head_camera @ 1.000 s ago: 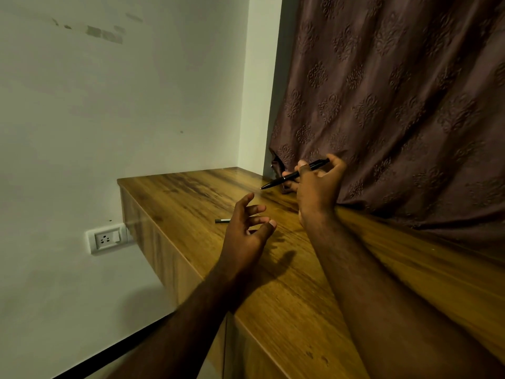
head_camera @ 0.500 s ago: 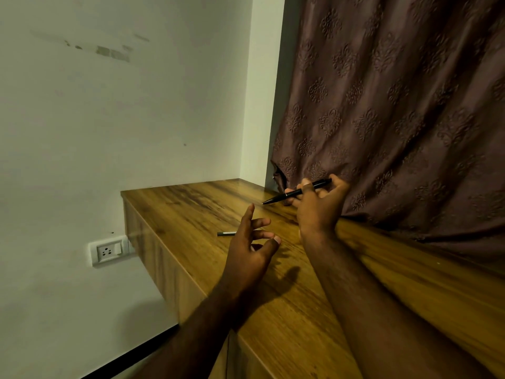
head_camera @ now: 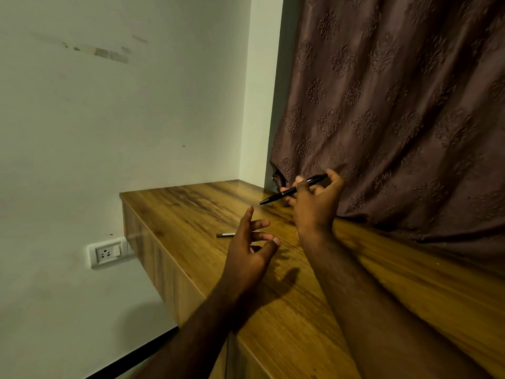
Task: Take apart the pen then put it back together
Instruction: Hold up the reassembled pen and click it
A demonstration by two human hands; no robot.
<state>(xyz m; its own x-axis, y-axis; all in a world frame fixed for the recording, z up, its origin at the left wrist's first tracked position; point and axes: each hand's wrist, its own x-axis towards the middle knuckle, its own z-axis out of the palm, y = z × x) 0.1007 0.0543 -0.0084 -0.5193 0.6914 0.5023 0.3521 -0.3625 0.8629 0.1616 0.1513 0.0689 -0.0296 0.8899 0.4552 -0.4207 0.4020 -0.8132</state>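
Observation:
A black pen is held above the wooden countertop, its tip pointing left and down. My right hand grips it between thumb and fingers near the curtain. My left hand hovers lower and to the left, fingers spread and holding nothing. A small dark pen part lies on the countertop just left of my left hand's fingers, partly hidden by them.
A brown patterned curtain hangs down onto the back of the countertop on the right. A white wall with a socket plate lies left of the counter's edge. Cabinet fronts drop below the near edge.
The view has shifted slightly, so both hands sit lower in the frame. My right hand still holds the pen and my left hand stays spread beside the part on the counter.

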